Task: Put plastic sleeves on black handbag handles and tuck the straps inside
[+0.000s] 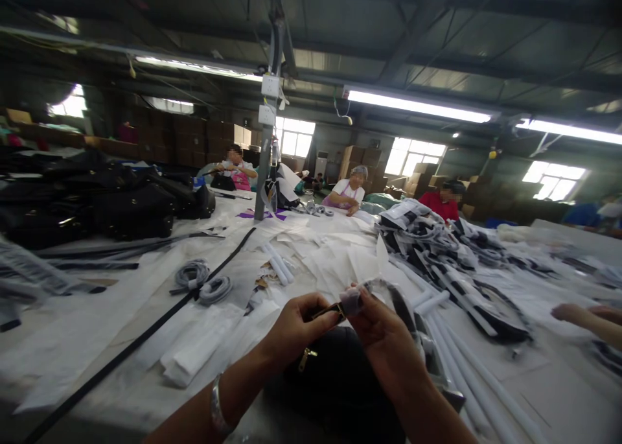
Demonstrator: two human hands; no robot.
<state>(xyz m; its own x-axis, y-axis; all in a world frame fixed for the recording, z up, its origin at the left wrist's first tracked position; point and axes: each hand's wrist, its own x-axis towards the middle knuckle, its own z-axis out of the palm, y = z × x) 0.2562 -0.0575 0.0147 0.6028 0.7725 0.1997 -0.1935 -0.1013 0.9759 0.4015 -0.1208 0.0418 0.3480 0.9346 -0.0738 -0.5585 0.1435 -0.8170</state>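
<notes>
A black bag (335, 392) with a gold zipper pull (305, 360) lies in front of me at the table edge. Above it, my left hand (296, 327) is closed, thumb and fingers pinching a dark strap with a gold-coloured metal fitting (339, 311). My right hand (386, 340) closes on a pale, translucent wrapping (352, 300) around the strap just past that fitting. From there a plastic-covered strap loop (399, 301) arches behind my right hand. My fingers partly hide the strap and the top of the bag.
Coiled grey cords (216, 290) and a long black strip (131, 347) lie to the left. White rolled tubes (466, 366) lie right of the bag. Wrapped straps (427, 236) are heaped beyond, black bags (97, 201) at far left. A co-worker's hand (573, 314) reaches in at right. A post (265, 172) rises behind.
</notes>
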